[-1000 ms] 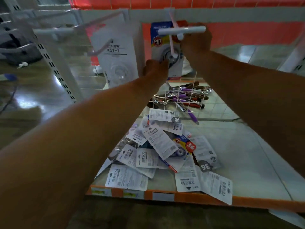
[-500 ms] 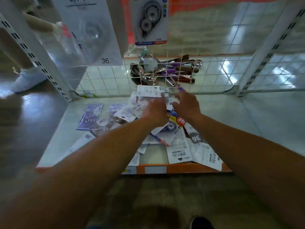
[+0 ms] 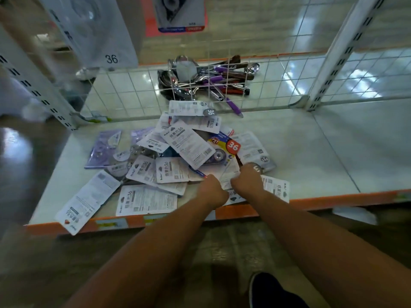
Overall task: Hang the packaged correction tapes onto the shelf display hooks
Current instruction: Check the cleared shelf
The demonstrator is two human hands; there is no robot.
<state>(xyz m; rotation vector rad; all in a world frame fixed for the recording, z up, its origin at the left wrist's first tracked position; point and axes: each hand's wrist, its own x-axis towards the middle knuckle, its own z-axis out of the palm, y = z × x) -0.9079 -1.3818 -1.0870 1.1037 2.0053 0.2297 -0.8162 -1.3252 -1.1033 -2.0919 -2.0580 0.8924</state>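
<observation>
A pile of packaged correction tapes lies on the white shelf, mostly white backs up, one colourful front marked 36. Both my hands reach down to the pile's front edge. My left hand and my right hand are curled with knuckles up and pinch a white package between them. At the top, two packages hang on hooks that are out of view: a blue-edged one and a pale one marked 36.
The shelf has an orange front edge and a wire mesh back, with kitchen utensils lying behind it. Slotted white uprights stand at left and right. A dark shoe is on the floor below.
My hands came down from the hook at the top to the pile, then drew back to its front edge and closed on a white package. The view tilted down.
</observation>
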